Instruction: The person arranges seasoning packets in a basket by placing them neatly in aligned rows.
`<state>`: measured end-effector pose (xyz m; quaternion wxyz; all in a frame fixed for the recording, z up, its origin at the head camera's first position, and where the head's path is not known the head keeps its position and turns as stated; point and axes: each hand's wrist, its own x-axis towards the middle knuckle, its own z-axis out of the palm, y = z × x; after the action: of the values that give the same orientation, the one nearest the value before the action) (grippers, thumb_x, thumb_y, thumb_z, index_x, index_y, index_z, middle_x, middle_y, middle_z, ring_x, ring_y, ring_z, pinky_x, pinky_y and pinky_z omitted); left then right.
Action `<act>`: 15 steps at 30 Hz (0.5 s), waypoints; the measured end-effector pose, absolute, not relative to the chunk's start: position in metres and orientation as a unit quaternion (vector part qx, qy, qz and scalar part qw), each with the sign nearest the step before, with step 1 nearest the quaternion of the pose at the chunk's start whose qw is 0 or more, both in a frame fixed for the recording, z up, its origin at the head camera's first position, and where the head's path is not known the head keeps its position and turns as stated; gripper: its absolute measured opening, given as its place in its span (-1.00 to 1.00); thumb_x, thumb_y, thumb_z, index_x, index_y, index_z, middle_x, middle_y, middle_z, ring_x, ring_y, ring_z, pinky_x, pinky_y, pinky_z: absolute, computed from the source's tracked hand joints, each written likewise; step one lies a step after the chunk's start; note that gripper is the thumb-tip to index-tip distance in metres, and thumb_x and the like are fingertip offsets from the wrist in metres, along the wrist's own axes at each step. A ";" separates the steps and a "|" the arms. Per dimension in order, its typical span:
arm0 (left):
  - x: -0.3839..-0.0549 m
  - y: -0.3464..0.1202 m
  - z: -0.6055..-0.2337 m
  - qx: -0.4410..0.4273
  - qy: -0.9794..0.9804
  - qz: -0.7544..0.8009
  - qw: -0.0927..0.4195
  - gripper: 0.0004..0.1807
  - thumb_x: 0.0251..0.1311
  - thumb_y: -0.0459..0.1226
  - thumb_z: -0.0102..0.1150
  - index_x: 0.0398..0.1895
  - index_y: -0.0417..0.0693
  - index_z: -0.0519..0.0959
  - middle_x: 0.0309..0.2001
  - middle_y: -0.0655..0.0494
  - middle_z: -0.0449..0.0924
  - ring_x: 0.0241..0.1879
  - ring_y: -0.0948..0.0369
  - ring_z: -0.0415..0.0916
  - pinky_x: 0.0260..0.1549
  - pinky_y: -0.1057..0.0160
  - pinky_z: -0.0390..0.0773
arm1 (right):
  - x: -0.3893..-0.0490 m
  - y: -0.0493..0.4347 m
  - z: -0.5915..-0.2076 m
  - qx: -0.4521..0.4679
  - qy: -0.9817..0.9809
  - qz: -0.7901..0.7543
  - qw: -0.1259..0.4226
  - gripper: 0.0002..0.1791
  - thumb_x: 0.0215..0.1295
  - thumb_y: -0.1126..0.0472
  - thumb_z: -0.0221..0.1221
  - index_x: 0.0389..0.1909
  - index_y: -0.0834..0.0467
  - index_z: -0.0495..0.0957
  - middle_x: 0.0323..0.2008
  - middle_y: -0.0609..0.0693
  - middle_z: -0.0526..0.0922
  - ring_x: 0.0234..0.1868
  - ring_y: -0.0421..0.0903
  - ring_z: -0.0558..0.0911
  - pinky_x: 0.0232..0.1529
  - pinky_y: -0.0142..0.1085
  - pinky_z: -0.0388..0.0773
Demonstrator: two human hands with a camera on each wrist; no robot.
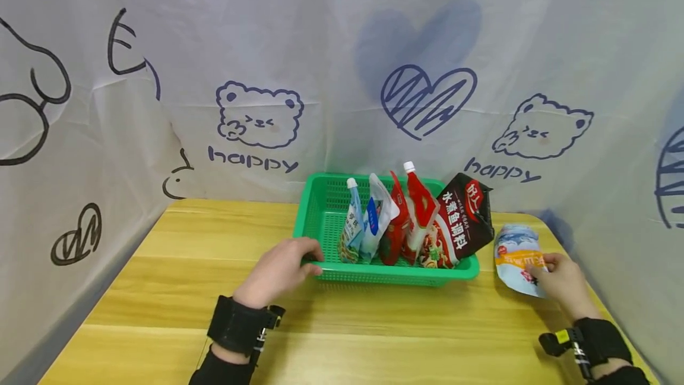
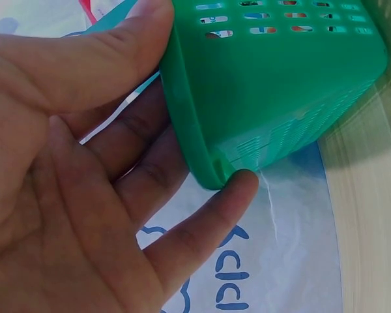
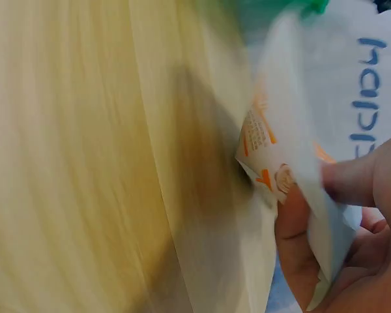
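A green plastic basket (image 1: 390, 274) stands on the table, and my left hand (image 1: 283, 269) grips the rim at its front left corner. In the left wrist view the thumb (image 2: 133, 39) lies over that rim with fingers behind it. At the right, my right hand (image 1: 563, 284) pinches a white, blue and orange food pouch (image 1: 515, 257) by its edge. The right wrist view shows the pouch (image 3: 290, 150) between thumb and fingers, tilted close over the wood.
Inside the basket several pouches lean in a row: a blue spouted one (image 1: 352, 227), a white one (image 1: 376, 224), a red one (image 1: 395, 227), a red spouted one (image 1: 419, 212) and a black seasoning bag (image 1: 462, 218). A white curtain (image 1: 342, 76) with drawings hangs behind the wooden table (image 1: 342, 337).
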<state>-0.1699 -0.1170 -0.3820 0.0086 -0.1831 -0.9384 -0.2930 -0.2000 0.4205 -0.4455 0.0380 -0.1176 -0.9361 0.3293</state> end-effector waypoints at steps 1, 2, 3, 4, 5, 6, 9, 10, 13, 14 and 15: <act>-0.170 -0.117 -0.383 -0.182 -0.938 -0.294 0.008 -0.87 0.20 -0.29 0.47 -0.29 0.13 0.68 -0.24 0.27 0.67 -0.29 0.27 0.54 -0.21 0.15 0.64 | -0.196 0.418 -0.445 -0.117 -0.936 0.328 0.051 -0.40 0.48 0.13 0.20 0.15 0.63 0.33 -0.14 0.46 0.57 -0.22 0.16 0.58 -0.34 -0.25 0.51; -0.170 -0.117 -0.383 -0.182 -0.939 -0.293 0.010 -0.87 0.20 -0.29 0.47 -0.30 0.12 0.68 -0.25 0.27 0.67 -0.28 0.27 0.55 -0.20 0.14 0.65 | -0.192 0.415 -0.445 -0.114 -0.936 0.326 0.064 -0.44 0.48 0.14 0.19 0.12 0.60 0.37 -0.21 0.38 0.60 -0.29 0.06 0.57 -0.41 -0.32 0.46; -0.170 -0.117 -0.383 -0.183 -0.938 -0.293 0.011 -0.87 0.19 -0.29 0.47 -0.30 0.12 0.68 -0.25 0.26 0.67 -0.28 0.27 0.56 -0.19 0.13 0.65 | -0.188 0.412 -0.444 -0.114 -0.935 0.327 0.073 -0.47 0.48 0.14 0.18 0.11 0.58 0.39 -0.26 0.31 0.62 -0.33 -0.02 0.55 -0.45 -0.34 0.44; -0.170 -0.117 -0.383 -0.185 -0.938 -0.292 0.012 -0.87 0.19 -0.29 0.47 -0.30 0.11 0.68 -0.25 0.26 0.67 -0.27 0.26 0.56 -0.19 0.12 0.66 | -0.184 0.409 -0.444 -0.114 -0.934 0.329 0.081 -0.49 0.49 0.15 0.18 0.09 0.57 0.40 -0.29 0.26 0.62 -0.38 -0.08 0.53 -0.47 -0.35 0.42; -0.170 -0.117 -0.384 -0.187 -0.938 -0.292 0.013 -0.87 0.19 -0.29 0.48 -0.30 0.11 0.68 -0.25 0.26 0.67 -0.27 0.26 0.57 -0.18 0.11 0.66 | -0.180 0.406 -0.444 -0.114 -0.933 0.328 0.092 -0.52 0.49 0.15 0.18 0.06 0.55 0.42 -0.33 0.22 0.63 -0.42 -0.14 0.50 -0.50 -0.36 0.41; -0.170 -0.118 -0.384 -0.187 -0.938 -0.292 0.013 -0.87 0.18 -0.29 0.48 -0.30 0.11 0.69 -0.25 0.26 0.67 -0.26 0.26 0.58 -0.18 0.11 0.66 | -0.176 0.403 -0.443 -0.117 -0.932 0.329 0.102 -0.54 0.49 0.15 0.18 0.05 0.53 0.43 -0.36 0.19 0.64 -0.45 -0.18 0.49 -0.52 -0.36 0.40; -0.171 -0.117 -0.384 -0.186 -0.939 -0.290 0.014 -0.87 0.18 -0.29 0.48 -0.31 0.12 0.69 -0.25 0.26 0.67 -0.27 0.26 0.57 -0.18 0.11 0.66 | -0.164 0.394 -0.439 -0.128 -0.922 0.339 0.138 -0.61 0.50 0.18 0.19 0.00 0.49 0.45 -0.43 0.12 0.64 -0.53 -0.26 0.45 -0.57 -0.37 0.39; -0.171 -0.117 -0.383 -0.185 -0.939 -0.290 0.014 -0.87 0.18 -0.29 0.48 -0.31 0.12 0.69 -0.25 0.27 0.67 -0.28 0.27 0.56 -0.20 0.12 0.65 | -0.160 0.390 -0.436 -0.133 -0.917 0.344 0.151 -0.63 0.49 0.19 0.19 -0.01 0.47 0.46 -0.45 0.09 0.64 -0.55 -0.28 0.45 -0.58 -0.38 0.39; -0.171 -0.117 -0.382 -0.180 -0.940 -0.291 0.011 -0.87 0.20 -0.29 0.47 -0.31 0.13 0.68 -0.26 0.28 0.66 -0.31 0.28 0.53 -0.23 0.15 0.63 | -0.151 0.379 -0.424 -0.145 -0.898 0.369 0.192 -0.68 0.47 0.21 0.22 -0.03 0.43 0.46 -0.50 -0.02 0.63 -0.59 -0.32 0.43 -0.62 -0.40 0.36; -0.171 -0.116 -0.382 -0.180 -0.939 -0.291 0.009 -0.87 0.20 -0.29 0.47 -0.31 0.13 0.68 -0.26 0.28 0.66 -0.32 0.28 0.51 -0.24 0.15 0.63 | -0.147 0.376 -0.419 -0.149 -0.891 0.377 0.205 -0.68 0.47 0.21 0.22 -0.03 0.41 0.46 -0.51 -0.09 0.62 -0.59 -0.35 0.44 -0.63 -0.41 0.37; -0.171 -0.116 -0.382 -0.181 -0.939 -0.292 0.009 -0.87 0.21 -0.29 0.47 -0.31 0.12 0.68 -0.26 0.27 0.66 -0.33 0.28 0.51 -0.25 0.15 0.62 | -0.144 0.372 -0.414 -0.151 -0.884 0.384 0.221 -0.69 0.47 0.23 0.23 -0.03 0.41 0.46 -0.51 -0.16 0.60 -0.59 -0.37 0.44 -0.64 -0.43 0.37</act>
<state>-0.1706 -0.1157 -0.3817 0.0085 -0.1808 -0.9390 -0.2924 -0.1439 0.3719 -0.4141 0.2206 -0.1510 -0.8839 0.3838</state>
